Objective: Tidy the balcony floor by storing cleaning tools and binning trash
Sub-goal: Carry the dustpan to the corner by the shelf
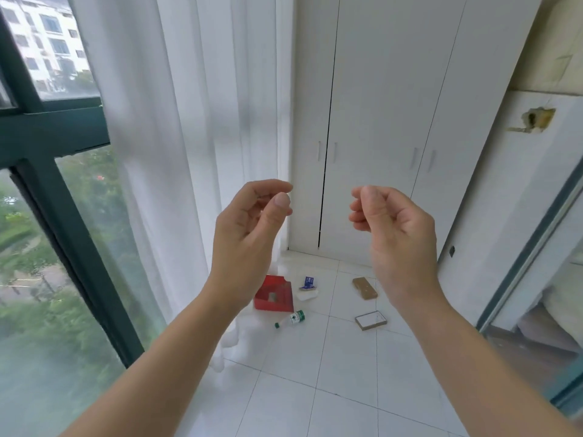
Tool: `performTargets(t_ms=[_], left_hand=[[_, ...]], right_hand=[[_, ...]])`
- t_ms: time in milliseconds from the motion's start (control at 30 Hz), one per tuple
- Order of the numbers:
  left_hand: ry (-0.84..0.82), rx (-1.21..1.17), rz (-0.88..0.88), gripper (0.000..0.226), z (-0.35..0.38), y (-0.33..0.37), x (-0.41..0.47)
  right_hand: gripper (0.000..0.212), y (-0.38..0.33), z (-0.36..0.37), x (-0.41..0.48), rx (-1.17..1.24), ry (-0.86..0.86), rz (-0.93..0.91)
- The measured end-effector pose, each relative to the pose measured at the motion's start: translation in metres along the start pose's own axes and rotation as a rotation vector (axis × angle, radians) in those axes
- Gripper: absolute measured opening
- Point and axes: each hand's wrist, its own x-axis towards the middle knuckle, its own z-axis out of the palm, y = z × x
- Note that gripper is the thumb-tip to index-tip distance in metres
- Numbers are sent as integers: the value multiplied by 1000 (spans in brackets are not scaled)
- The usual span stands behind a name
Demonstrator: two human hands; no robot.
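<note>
Both hands are raised in front of me, well above the white tiled floor (347,373). My left hand (249,228) and my right hand (394,234) have loosely curled fingers and hold nothing. Far below them lies trash: a red open box (273,294) near the curtain, a small clear bottle with a green cap (291,319) on its side, a blue and white packet on white paper (307,287), a flat brown pack (364,287) and a small grey-framed box (370,320). No cleaning tool or bin shows.
White curtains (189,152) hang at the left over a dark green window frame (47,130). A white cupboard (378,121) with closed doors fills the far end. A sliding door frame (536,263) runs along the right.
</note>
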Motion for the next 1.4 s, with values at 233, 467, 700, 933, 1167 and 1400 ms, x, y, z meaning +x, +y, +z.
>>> performTargets(t_ms=[233, 467, 700, 933, 1167, 1400], left_hand=[[-46, 20, -23, 13, 28, -52, 58], [-13, 71, -27, 18, 70, -98, 100], [88, 135, -9, 13, 109, -135, 137], [174, 208, -44, 12, 126, -181, 169], [241, 255, -81, 16, 123, -243, 216], [298, 261, -46, 22, 115, -319, 294]], right_hand=[[19, 54, 0, 60, -8, 4, 26], [19, 107, -19, 122, 34, -39, 40], [18, 155, -48, 194, 100, -99, 56], [17, 213, -47, 245, 123, -173, 121], [16, 273, -18, 301, 139, -242, 140], [16, 335, 36, 383, 85, -332, 109]])
